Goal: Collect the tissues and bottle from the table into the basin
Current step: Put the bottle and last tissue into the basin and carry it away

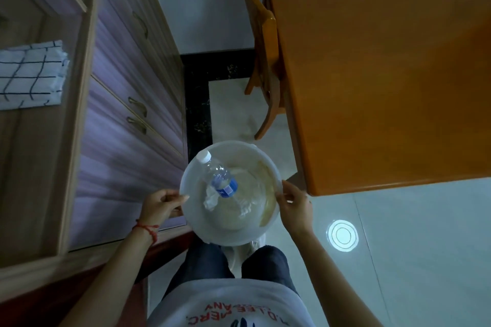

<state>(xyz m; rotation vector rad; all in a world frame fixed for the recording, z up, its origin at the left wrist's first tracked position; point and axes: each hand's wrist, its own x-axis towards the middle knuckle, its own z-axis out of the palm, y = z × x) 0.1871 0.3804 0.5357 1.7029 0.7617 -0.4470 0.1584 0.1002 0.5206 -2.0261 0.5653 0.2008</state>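
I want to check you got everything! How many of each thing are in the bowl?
Clear plastic bottle with white cap and blue label: 1
Crumpled white tissues: 2 clumps visible
Total: 3, all inside the round white plastic basin

Purple-fronted cabinet (127,103) with curved handles runs down the left, a checked cloth (32,74) folded on its shelf. Wooden chair (265,61) is tucked against the far side, pale tiled floor (411,233) underneath.
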